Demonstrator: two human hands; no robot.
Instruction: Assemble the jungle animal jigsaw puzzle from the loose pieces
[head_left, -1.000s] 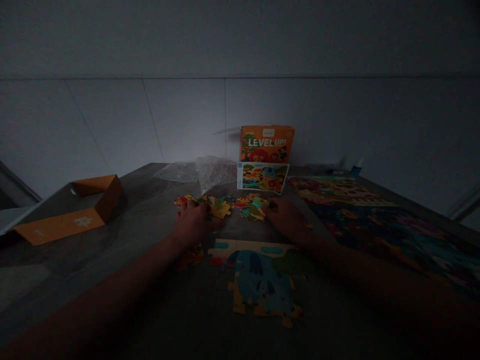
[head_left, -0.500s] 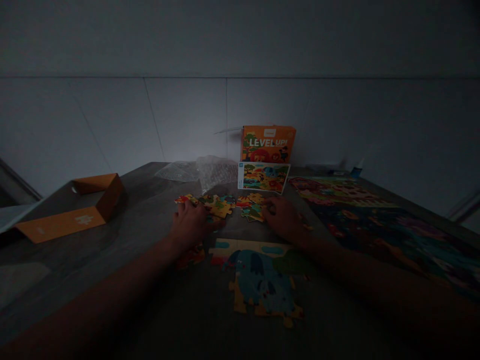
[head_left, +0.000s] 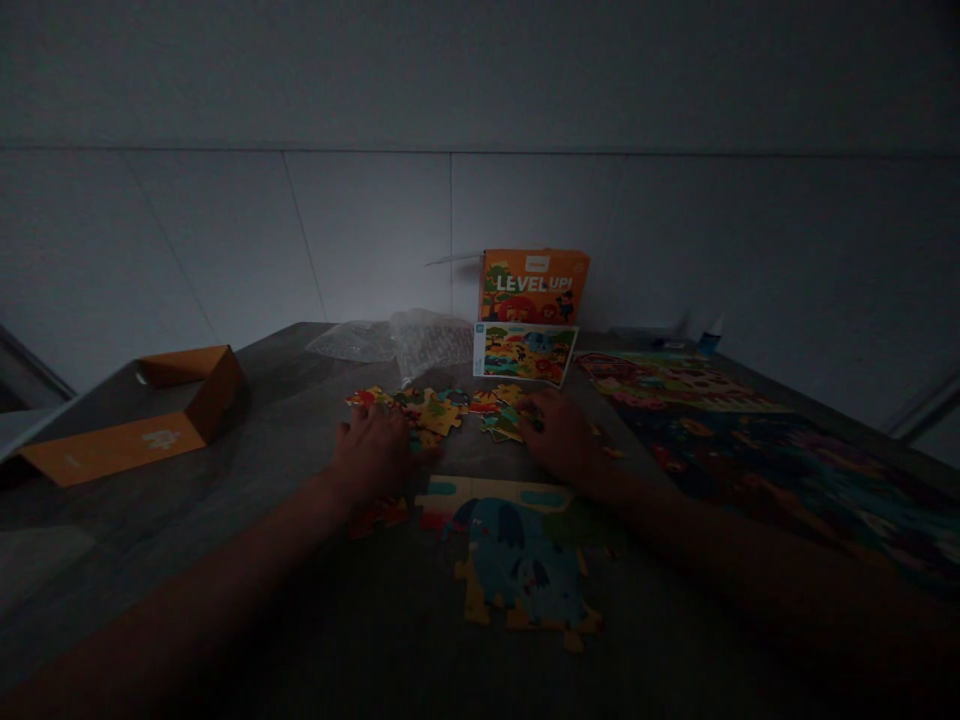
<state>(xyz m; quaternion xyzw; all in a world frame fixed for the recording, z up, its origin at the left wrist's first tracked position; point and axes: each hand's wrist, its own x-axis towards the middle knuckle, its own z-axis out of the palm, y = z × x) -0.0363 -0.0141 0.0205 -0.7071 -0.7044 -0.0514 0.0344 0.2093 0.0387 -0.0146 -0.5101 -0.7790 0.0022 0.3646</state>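
Note:
My left hand [head_left: 373,445] lies palm down with its fingers apart, over the near edge of a loose heap of jigsaw puzzle pieces [head_left: 444,414]. To its right, my right hand [head_left: 559,432] has its fingers bent in on a puzzle piece at the edge of a second small pile [head_left: 501,408]; its fingertips are partly hidden in the dim light. Closer to me lies a joined puzzle section [head_left: 517,560] showing a blue elephant and its calf. A few reddish pieces [head_left: 379,515] sit just below my left wrist.
A picture card [head_left: 525,352] leans against an orange "LEVEL UP!" box [head_left: 534,285] at the back. Crumpled bubble wrap [head_left: 431,342] lies beside them. An orange box part [head_left: 124,445] stands at the left. Large, colourful assembled puzzles [head_left: 765,460] cover the table's right side.
My left hand has shifted slightly left and toward me over the pieces. My right hand stays at its pile with little movement. The whole view has shifted a little.

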